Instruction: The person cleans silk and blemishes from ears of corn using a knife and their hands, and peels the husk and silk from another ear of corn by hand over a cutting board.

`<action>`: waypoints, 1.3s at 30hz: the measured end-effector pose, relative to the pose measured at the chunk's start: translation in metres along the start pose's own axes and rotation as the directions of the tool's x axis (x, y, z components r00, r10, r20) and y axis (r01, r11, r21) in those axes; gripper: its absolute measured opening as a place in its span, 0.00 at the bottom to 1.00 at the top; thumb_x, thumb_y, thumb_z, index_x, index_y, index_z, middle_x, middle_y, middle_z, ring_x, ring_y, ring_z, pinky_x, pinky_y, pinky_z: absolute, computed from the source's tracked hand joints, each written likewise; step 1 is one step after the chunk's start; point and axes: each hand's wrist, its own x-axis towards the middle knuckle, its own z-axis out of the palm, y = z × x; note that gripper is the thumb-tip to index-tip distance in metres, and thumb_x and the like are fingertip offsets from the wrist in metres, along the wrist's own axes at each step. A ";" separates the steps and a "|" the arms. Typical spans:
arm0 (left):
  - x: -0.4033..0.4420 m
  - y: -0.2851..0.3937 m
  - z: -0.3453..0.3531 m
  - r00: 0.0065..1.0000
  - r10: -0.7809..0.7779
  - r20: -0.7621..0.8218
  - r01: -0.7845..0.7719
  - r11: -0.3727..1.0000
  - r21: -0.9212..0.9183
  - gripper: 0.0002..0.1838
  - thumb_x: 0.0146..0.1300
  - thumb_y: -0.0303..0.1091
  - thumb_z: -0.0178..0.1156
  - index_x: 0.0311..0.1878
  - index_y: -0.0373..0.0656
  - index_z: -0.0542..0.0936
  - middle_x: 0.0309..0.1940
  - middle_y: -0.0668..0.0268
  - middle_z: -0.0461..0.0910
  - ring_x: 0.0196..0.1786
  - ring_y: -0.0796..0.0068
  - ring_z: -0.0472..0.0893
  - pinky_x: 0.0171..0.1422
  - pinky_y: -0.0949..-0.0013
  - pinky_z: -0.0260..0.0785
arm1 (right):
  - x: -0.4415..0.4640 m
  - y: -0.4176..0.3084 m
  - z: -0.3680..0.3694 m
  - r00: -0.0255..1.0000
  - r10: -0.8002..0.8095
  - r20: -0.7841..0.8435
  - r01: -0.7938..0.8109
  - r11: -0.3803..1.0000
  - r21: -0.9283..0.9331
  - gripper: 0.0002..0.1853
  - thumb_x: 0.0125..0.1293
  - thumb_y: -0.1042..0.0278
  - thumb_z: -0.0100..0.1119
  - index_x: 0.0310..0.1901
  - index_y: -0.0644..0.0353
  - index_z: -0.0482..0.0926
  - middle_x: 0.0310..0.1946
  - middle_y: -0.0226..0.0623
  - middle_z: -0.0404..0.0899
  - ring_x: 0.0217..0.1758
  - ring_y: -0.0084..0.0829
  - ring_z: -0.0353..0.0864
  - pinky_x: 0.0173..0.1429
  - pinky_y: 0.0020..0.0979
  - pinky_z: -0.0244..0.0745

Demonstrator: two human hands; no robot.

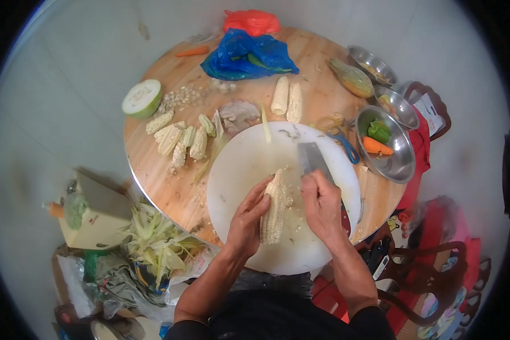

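Observation:
My left hand [247, 220] is wrapped around the side of a pale ear of corn [274, 212], its narrow tip pointing away from me. My right hand [321, 207] grips a cleaver [311, 156] by the handle, the blade pointing forward over the board. The blade is apart from the corn. Both hands are above a round white cutting board [226, 164]. A few loose bits lie on the board by the corn, and a strip of husk [266, 124] rests at its far edge.
On the round wooden table [317, 51] are corn pieces [170, 140], two ears of corn [280, 95], a cut gourd [143, 97], a blue bag [246, 56], scissors [345, 148] and a squash [351, 78]. Metal bowls [402, 161] stand right. Husks [156, 238] are heaped lower left.

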 end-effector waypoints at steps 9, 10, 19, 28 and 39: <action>0.002 -0.013 0.005 0.999 -0.015 0.028 0.012 0.995 0.099 0.30 0.76 0.40 0.58 0.76 0.39 0.68 0.66 0.61 0.76 0.66 0.72 0.76 0.71 0.66 0.68 | 0.009 0.008 -0.010 0.939 -0.299 0.172 0.324 0.936 -0.141 0.06 0.74 0.70 0.57 0.38 0.61 0.75 0.27 0.51 0.78 0.31 0.56 0.82 0.33 0.45 0.74; 0.003 -0.014 0.004 0.998 -0.061 0.020 0.060 0.997 0.042 0.30 0.77 0.42 0.57 0.76 0.39 0.68 0.64 0.62 0.77 0.65 0.73 0.77 0.70 0.66 0.69 | 0.007 0.013 -0.012 0.939 -0.299 0.171 0.323 0.936 -0.140 0.06 0.74 0.70 0.57 0.38 0.61 0.75 0.27 0.51 0.78 0.31 0.56 0.82 0.33 0.45 0.74; 0.016 -0.021 -0.009 0.984 -0.175 -0.024 0.165 0.958 -0.233 0.25 0.81 0.47 0.47 0.71 0.41 0.70 0.57 0.58 0.81 0.54 0.64 0.83 0.59 0.61 0.77 | -0.035 0.047 -0.019 0.906 0.240 0.348 -0.263 0.964 0.021 0.07 0.78 0.72 0.52 0.48 0.66 0.76 0.32 0.37 0.82 0.34 0.31 0.83 0.39 0.36 0.77; 0.026 -0.038 0.012 0.968 0.113 -0.225 -0.109 0.994 0.033 0.16 0.74 0.31 0.64 0.60 0.34 0.83 0.47 0.60 0.87 0.47 0.72 0.86 0.53 0.68 0.81 | -0.060 0.023 0.000 0.883 0.282 0.374 -0.386 0.890 0.241 0.36 0.71 0.68 0.66 0.74 0.67 0.60 0.57 0.55 0.81 0.59 0.41 0.84 0.62 0.38 0.78; 0.026 0.004 -0.003 0.970 0.233 -0.064 -0.150 0.791 0.593 0.13 0.77 0.33 0.55 0.43 0.32 0.83 0.27 0.66 0.80 0.26 0.81 0.76 0.30 0.76 0.68 | -0.068 0.042 -0.027 0.893 0.228 0.389 -0.451 0.440 0.777 0.29 0.83 0.50 0.36 0.67 0.70 0.69 0.42 0.47 0.83 0.31 0.30 0.79 0.38 0.32 0.75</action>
